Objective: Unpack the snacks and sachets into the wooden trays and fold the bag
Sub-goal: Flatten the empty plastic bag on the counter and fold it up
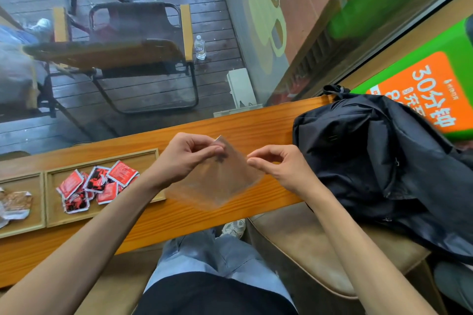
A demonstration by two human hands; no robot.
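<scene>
Between both hands (pixel 231 158), seemingly empty clear bag (pixel 217 181)

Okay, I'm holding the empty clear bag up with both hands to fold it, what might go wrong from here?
1. The clear bag is pinched only at its upper edge by the left hand and right hand; the thin film may slip or fold crooked.
2. Its lower corner hangs near the counter edge, so a dropped bag could fall to your lap.
3. The left forearm passes close over the tray of red sachets; lowering it might scatter them.
</scene>
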